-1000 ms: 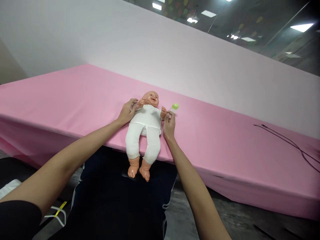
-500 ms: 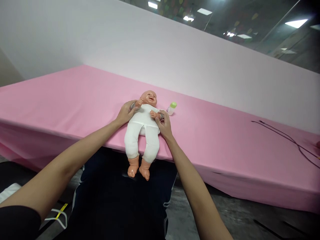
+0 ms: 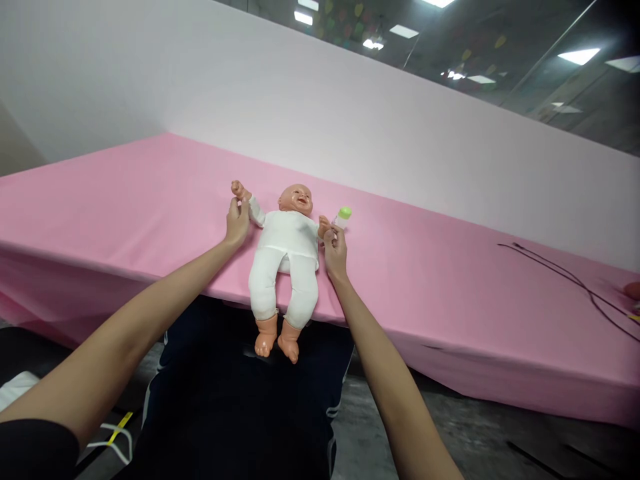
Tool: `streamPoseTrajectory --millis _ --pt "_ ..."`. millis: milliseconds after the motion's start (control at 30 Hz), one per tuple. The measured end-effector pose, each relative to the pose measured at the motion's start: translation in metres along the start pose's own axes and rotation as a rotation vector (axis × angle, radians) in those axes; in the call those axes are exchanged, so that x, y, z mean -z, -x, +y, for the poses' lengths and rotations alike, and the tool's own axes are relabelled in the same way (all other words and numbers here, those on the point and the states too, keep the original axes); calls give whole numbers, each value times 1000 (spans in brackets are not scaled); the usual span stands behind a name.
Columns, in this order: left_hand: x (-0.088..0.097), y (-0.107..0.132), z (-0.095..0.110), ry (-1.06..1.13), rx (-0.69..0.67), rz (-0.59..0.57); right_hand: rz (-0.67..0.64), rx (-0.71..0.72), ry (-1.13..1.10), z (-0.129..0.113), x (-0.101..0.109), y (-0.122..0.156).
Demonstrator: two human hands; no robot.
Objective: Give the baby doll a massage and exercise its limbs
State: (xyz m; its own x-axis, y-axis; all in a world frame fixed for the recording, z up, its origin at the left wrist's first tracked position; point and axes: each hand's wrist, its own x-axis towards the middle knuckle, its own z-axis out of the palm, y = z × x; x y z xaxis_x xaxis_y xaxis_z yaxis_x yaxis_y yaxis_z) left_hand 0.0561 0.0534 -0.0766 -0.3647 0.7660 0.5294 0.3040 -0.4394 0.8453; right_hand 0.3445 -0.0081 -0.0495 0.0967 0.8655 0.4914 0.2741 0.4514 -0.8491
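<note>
On the pink-covered table in front of us, a baby doll in a white sleepsuit lies on its back. Its long axis points straight at us, with the head far off and the feet hanging past the table's near edge. Our left hand is at the doll's outstretched arm, its fingers together and pinched on the wrist just below the plastic fist. Our right hand sits on the other side of the torso and is the nearer hand to the small feeding bottle, whose clear body tilts up and away from us, green cap outermost. Its fingertips come together where the doll's other hand meets the bottle's lower end, and we cannot tell which of the two they grip. We cannot make out anything inside the bottle. Off to the right, a black cable lies across the cloth, and another person's hand shows at the frame's edge.
</note>
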Motion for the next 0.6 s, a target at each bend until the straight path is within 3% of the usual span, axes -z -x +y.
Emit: streamPoseTrajectory --millis 67,233,600 --pt "0 5 11 37 47 9 -4 79 54 -2 -1 2" --pt "0 14 31 58 -30 -37 -40 137 108 -4 -2 3" --pt "1 16 38 88 -59 -37 -67 146 120 2 0 1"
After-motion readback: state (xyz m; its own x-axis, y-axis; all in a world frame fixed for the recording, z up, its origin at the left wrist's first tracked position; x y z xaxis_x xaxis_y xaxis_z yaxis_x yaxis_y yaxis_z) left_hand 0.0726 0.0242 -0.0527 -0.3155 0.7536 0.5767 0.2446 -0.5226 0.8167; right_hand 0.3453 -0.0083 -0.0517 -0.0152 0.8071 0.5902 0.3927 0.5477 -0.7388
